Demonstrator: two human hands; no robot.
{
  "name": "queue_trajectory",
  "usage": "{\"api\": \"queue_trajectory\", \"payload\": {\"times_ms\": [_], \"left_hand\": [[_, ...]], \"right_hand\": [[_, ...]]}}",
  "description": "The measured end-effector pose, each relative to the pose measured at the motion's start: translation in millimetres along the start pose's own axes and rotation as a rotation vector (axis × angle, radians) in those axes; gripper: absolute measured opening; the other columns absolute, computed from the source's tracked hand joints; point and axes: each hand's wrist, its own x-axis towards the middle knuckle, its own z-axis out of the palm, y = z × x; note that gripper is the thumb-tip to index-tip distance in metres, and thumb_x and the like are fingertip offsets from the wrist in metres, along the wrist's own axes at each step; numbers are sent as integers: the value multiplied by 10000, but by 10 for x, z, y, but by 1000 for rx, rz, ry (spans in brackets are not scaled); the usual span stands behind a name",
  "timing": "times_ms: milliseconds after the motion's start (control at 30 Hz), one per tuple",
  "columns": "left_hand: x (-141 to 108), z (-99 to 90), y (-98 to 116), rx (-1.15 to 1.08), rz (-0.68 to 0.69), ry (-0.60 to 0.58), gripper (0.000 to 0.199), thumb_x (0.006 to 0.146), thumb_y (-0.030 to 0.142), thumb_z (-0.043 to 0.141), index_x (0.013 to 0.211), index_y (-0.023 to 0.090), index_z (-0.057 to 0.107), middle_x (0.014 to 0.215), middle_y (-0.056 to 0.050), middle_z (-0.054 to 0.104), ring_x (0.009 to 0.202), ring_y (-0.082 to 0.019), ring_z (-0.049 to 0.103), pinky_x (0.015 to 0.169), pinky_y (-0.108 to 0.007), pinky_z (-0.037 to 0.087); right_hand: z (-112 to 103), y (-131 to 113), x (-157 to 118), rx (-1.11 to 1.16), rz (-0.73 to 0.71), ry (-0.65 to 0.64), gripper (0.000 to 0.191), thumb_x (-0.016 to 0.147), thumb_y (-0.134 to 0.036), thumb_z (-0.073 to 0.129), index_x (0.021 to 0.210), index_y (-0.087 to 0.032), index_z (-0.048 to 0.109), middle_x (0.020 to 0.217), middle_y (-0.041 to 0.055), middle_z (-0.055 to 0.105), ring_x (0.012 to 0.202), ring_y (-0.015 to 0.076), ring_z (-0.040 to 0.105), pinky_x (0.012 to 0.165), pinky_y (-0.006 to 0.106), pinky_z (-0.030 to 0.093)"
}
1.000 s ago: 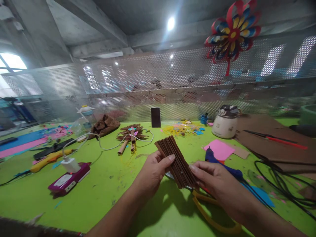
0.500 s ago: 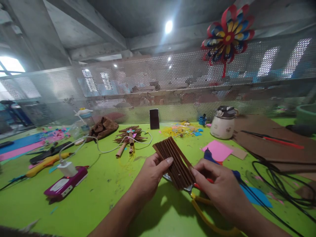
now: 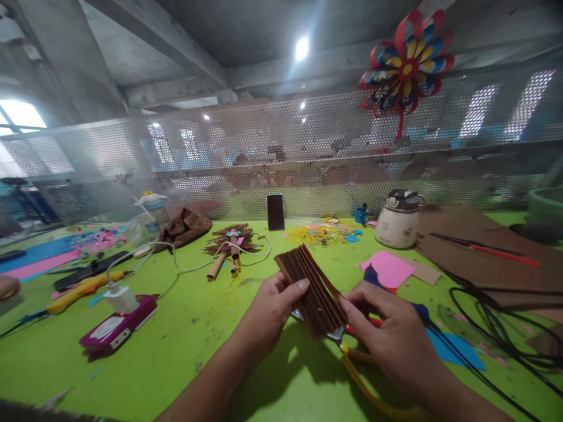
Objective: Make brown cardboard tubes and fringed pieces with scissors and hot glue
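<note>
A stack of brown pleated paper (image 3: 311,290), folded like an accordion, is held up above the table at a tilt. My left hand (image 3: 272,308) grips its left side, thumb flat across the folds. My right hand (image 3: 389,334) pinches the outermost fold at the right edge, which stands slightly apart from the rest. Beneath the paper and my right hand lie yellow-handled scissors (image 3: 363,381), partly hidden. Just beyond my right hand is a blue tool (image 3: 372,275) with a cord, perhaps a glue gun; the hand covers much of it.
On the green table (image 3: 167,357) sit a purple power strip (image 3: 118,331) with a white charger, a yellow-handled tool (image 3: 85,293), a brown paper craft (image 3: 233,240), a phone (image 3: 275,212), a white jug (image 3: 397,220), pink paper (image 3: 387,268) and black cables (image 3: 492,328).
Both hands and the pleated paper have hardly moved. Part of another person's hand has come into view at the left edge.
</note>
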Motion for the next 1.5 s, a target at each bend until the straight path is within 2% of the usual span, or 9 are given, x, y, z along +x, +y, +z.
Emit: {"api": "queue_trajectory", "payload": {"times_ms": [233, 433, 600, 800, 1133, 1300, 1500], "left_hand": [[11, 2, -18, -54, -27, -11, 193, 791, 209, 648, 949, 101, 621, 938, -99, 691, 854, -182, 620, 862, -332, 443], [23, 0, -37, -74, -44, -5, 233, 757, 214, 683, 946, 92, 622, 918, -103, 693, 818, -181, 624, 828, -335, 462], [41, -13, -51, -81, -52, 4, 223, 735, 223, 705, 908, 101, 632, 901, -99, 697, 816, -190, 631, 831, -345, 463], [66, -26, -63, -59, -55, 16, 201, 734, 203, 700, 896, 93, 653, 875, -90, 700, 806, -174, 629, 809, -318, 473], [145, -109, -144, -46, -108, -10, 263, 660, 242, 765, 868, 112, 669, 876, -100, 696, 788, -184, 624, 813, -351, 464], [141, -116, -136, -21, -134, -31, 221, 662, 235, 760, 836, 120, 686, 837, -81, 702, 766, -167, 622, 780, -311, 468], [157, -141, -157, 18, -148, -68, 223, 656, 241, 761, 829, 118, 694, 839, -83, 707, 773, -169, 623, 778, -305, 462]], "right_hand": [[47, 14, 3, 3, -13, -30, 246, 862, -313, 488, 667, -190, 573, 636, 2, 574, 614, 149, 532, 578, 262, 402], [65, 0, 1, -61, 17, -149, 257, 863, -306, 467, 660, -181, 563, 627, 5, 568, 600, 147, 518, 544, 254, 373], [61, -27, 18, -26, 44, -99, 281, 866, -318, 474, 641, -177, 565, 612, 0, 561, 591, 141, 500, 549, 249, 365], [44, 65, 61, -63, 34, -47, 299, 857, -345, 483, 621, -172, 551, 552, -12, 502, 537, 134, 455, 505, 245, 339], [182, 208, 67, -17, -11, -138, 420, 878, -465, 460, 582, -171, 506, 539, -24, 457, 531, 124, 389, 502, 252, 295], [187, 197, 57, 175, 101, -192, 444, 877, -533, 424, 622, -176, 493, 564, -26, 431, 537, 123, 369, 479, 246, 296], [171, 258, 105, 440, 252, -201, 405, 781, -551, 565, 675, -161, 549, 589, -21, 494, 516, 115, 412, 471, 236, 350]]}}
